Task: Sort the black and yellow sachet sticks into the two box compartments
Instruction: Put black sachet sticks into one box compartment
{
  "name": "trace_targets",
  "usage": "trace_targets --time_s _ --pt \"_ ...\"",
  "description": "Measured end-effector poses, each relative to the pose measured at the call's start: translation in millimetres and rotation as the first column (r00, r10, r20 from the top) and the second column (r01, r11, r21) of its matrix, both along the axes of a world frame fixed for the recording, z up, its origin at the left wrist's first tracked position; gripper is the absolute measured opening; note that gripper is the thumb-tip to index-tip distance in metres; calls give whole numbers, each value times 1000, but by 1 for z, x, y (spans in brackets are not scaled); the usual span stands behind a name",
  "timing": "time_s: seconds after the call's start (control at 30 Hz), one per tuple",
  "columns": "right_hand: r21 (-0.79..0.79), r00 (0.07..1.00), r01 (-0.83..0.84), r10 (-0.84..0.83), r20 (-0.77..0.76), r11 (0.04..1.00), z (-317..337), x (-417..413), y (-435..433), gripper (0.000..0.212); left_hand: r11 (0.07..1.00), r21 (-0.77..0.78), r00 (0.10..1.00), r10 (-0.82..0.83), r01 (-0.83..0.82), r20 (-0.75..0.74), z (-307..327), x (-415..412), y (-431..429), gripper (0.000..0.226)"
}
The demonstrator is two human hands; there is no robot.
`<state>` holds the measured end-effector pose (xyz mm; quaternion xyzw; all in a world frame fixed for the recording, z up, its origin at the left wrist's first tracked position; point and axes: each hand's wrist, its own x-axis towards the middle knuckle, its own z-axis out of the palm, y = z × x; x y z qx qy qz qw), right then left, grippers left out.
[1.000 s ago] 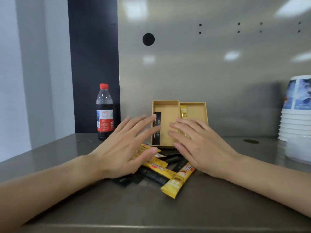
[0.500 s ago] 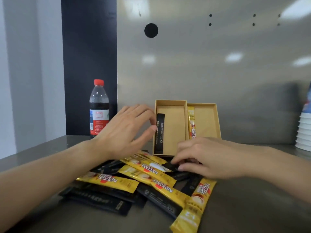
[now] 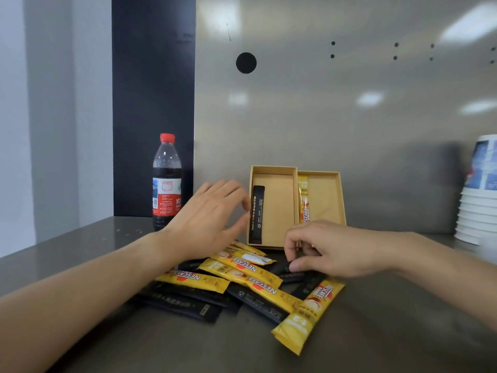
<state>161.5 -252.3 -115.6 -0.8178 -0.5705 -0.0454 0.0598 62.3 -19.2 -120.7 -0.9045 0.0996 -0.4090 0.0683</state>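
1. The sticks (image 3: 242, 275) look light, thin, slick and floppy, so pinch one by its long edges. They lie heaped on the bench (image 3: 390, 332) before the box (image 3: 341, 197), which holds one of each colour.
2. Right grip (image 3: 338, 249): curled low, apparently pinching a black stick (image 3: 278, 268).
3. Left grip (image 3: 207, 222): released, hovering beside the box.

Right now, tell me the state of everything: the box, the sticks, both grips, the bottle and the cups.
Left compartment: holds one black stick, lying flat along its left wall.
Right compartment: holds one yellow stick along its left wall.
Loose pile: black and yellow mixed, overlapping, unsorted on the counter.
Left grip: open, above the pile, holding nothing.
Right grip: fingers curled, pinching a black sachet from the pile.
Bottle: upright, capped.
Cups: stacked.
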Motion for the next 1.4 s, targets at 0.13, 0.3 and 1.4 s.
trace_targets --time_s 0.13,0.3,1.4 --pt "213 998 17 -3 -66 977 28 0 -8 8 988 -157 1000 -20 17 -19 3 -5 -5 4" --pt "557 880 127 166 -445 821 69 8 3 14 913 -399 993 -113 88 -38 4 -4 -14 4" --pt "510 989 24 53 -136 860 18 5 36 9 621 -749 960 -268 232 75 8 3 -12 13"
